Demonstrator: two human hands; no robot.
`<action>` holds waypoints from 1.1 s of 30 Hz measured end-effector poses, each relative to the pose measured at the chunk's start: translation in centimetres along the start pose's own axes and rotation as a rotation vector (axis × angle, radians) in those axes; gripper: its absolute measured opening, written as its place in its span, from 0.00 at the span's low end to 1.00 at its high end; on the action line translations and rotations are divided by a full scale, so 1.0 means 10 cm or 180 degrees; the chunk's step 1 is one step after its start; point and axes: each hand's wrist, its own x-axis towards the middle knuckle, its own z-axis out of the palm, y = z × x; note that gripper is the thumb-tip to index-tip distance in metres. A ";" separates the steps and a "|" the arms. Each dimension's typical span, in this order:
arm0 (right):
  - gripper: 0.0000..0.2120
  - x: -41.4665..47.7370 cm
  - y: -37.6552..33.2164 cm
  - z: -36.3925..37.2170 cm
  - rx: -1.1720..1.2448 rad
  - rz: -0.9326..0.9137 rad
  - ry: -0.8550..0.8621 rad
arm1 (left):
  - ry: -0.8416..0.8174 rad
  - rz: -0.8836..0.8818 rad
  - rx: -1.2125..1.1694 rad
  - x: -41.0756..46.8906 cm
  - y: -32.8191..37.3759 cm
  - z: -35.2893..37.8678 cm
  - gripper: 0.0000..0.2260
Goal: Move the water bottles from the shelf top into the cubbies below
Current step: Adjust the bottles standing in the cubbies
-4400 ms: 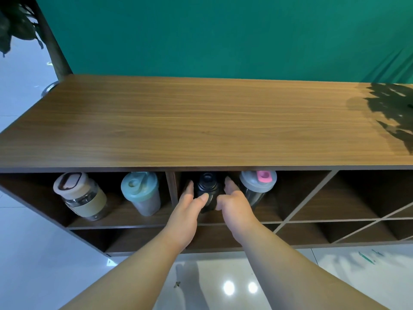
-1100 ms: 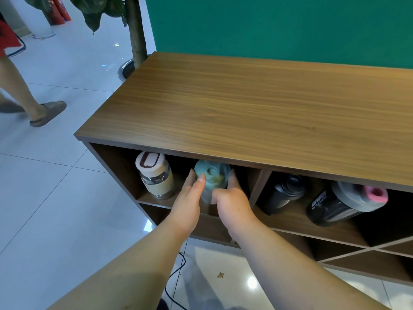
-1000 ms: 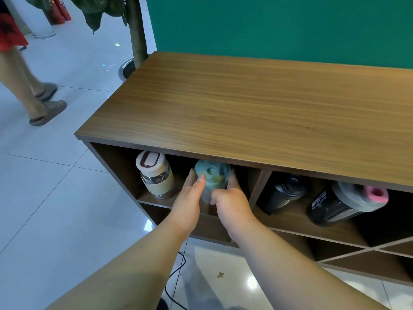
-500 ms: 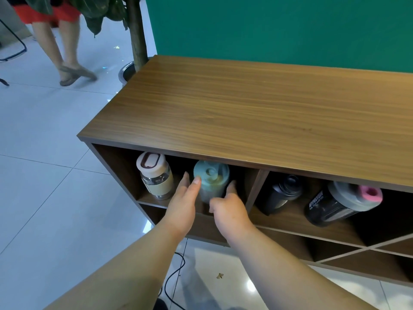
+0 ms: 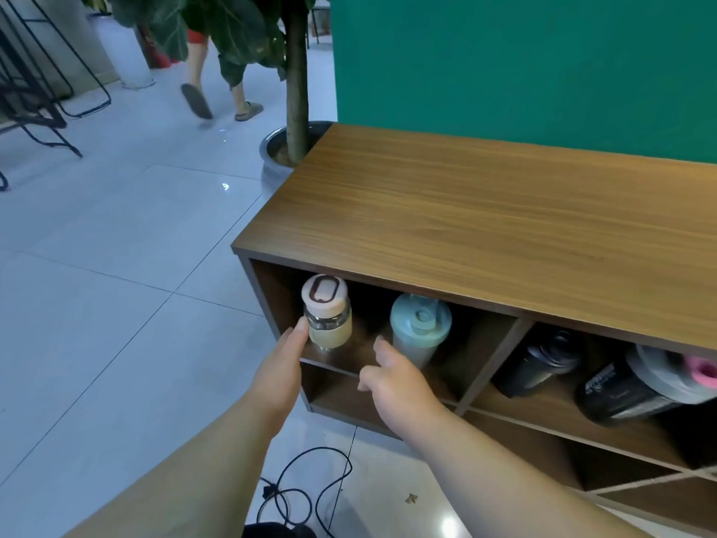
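While reaching toward the left-hand cubby (image 5: 481, 343) of a wooden shelf (image 5: 485, 234), left hand (image 5: 277, 376) open with fingers held together, fingertips touching the cream-sleeved glass bottle (image 5: 328, 314); right hand (image 5: 399, 384) loosely open in front, fingers slightly spread, gripping nothing. Sharing that cubby, upright: cream-lidded bottle at left, pale teal shaker (image 5: 419, 332) just beside it, contents of both impossible to tell. Beyond the divider, in the next cubby: black bottle (image 5: 539, 365) leaning, then a dark shaker with grey lid and pink cap (image 5: 644, 386) tilted on its side, white lettering on its body too blurred to read. Lying below on the tiled floor (image 5: 97, 304): tangled black cable (image 5: 306, 495).
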 end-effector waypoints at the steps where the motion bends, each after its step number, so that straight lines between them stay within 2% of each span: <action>1: 0.39 0.04 -0.05 0.04 0.0007 -0.0013 0.0034 | 0.0057 0.0029 -0.0134 0.02 0.04 0.00 0.35; 4: 0.42 0.19 -0.20 0.14 0.0008 -0.0063 0.0146 | 0.0148 0.0305 -0.0288 0.17 0.09 0.07 0.37; 5: 0.42 0.25 -0.25 0.17 -0.0013 -0.0075 0.0180 | 0.0166 0.0365 -0.0351 0.21 0.12 0.10 0.33; 7: 0.42 0.33 -0.35 0.21 -0.0034 -0.0088 0.0205 | 0.0158 0.0417 -0.0456 0.27 0.15 0.13 0.19; 8: 0.41 0.37 -0.40 0.23 -0.0019 -0.0097 0.0187 | 0.0154 0.0436 -0.0491 0.31 0.15 0.15 0.17; 13: 0.42 0.49 -0.48 0.39 0.0053 0.0048 0.0043 | 0.0128 0.0389 -0.0572 0.44 0.06 0.17 0.27; 17: 0.47 0.58 -0.40 0.52 0.0144 0.0104 0.0123 | 0.0125 0.0382 -0.0602 0.46 0.05 0.17 0.25; 25: 0.41 0.64 -0.30 0.59 0.0426 -0.0086 0.0134 | 0.0046 0.0468 -0.0545 0.50 0.03 0.16 0.28; 29: 0.45 0.63 -0.31 0.56 0.0255 -0.0128 0.0144 | 0.0075 0.0508 -0.0549 0.46 0.06 0.16 0.28; 33: 0.45 0.48 -0.31 0.46 0.0143 -0.0178 0.0084 | 0.0113 0.0445 -0.0493 0.46 0.01 0.13 0.41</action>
